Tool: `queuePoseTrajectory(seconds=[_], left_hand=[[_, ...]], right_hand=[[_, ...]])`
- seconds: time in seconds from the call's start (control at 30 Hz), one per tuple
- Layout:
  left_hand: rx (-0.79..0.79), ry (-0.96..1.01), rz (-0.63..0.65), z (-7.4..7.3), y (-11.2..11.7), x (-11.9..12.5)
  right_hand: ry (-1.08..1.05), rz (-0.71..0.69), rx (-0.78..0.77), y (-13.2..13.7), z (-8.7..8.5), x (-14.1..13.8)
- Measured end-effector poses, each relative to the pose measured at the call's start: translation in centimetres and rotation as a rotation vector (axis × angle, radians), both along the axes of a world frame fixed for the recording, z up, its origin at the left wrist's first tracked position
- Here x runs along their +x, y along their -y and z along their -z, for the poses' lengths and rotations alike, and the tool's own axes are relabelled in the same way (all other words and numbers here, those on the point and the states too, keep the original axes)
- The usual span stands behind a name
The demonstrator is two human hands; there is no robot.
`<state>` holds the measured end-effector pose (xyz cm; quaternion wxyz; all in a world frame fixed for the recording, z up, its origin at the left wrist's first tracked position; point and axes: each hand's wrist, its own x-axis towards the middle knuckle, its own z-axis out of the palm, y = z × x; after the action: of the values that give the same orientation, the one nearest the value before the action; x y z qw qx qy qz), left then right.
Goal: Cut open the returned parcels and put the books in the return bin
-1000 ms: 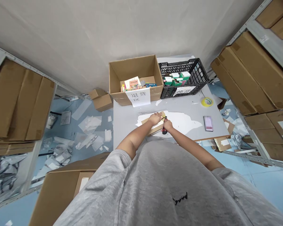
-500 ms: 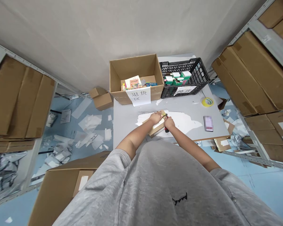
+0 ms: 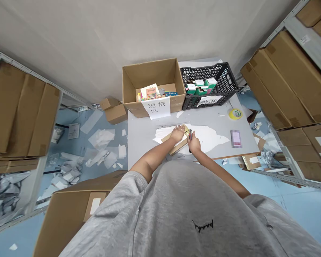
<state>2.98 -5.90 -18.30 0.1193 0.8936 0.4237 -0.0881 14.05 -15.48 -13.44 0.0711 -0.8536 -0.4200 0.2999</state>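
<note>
A flat cardboard parcel (image 3: pixel 169 138) lies on the grey table (image 3: pixel 141 132) in front of me. My left hand (image 3: pixel 178 133) rests flat on top of it, fingers stretched out, pressing it down. My right hand (image 3: pixel 194 142) is closed round a small red and black cutter (image 3: pixel 190 134), held at the parcel's right edge. White paper lies under and around the parcel.
An open cardboard box (image 3: pixel 152 85) with a paper sign and a black plastic crate (image 3: pixel 208 85) stand at the table's far edge. A yellow tape roll (image 3: pixel 235 114) and a pink packet (image 3: pixel 236 138) lie on the right. Shelves of cartons flank both sides; paper scraps litter the blue floor.
My right hand with the cutter has moved forward along the parcel's right edge. My left hand has stayed on the parcel.
</note>
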Motion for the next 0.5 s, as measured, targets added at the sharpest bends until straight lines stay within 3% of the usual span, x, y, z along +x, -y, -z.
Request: queuePoseTrajectory(seconds=[0.2, 0.37, 0.5], left_hand=[[0.036, 0.029, -0.004, 0.1, 0.4, 1.2], [-0.001, 0.069, 0.003, 0.0, 0.8, 0.5], [-0.031, 0.094, -0.006, -0.2, 0.2, -0.1]], right_hand=[[0.011, -0.021, -0.034, -1.6, 0.3, 0.2], [0.033, -0.039, -0.085, -3.3, 1.1, -0.5], [0.022, -0.070, -0.056, -3.1, 1.6, -1.4]])
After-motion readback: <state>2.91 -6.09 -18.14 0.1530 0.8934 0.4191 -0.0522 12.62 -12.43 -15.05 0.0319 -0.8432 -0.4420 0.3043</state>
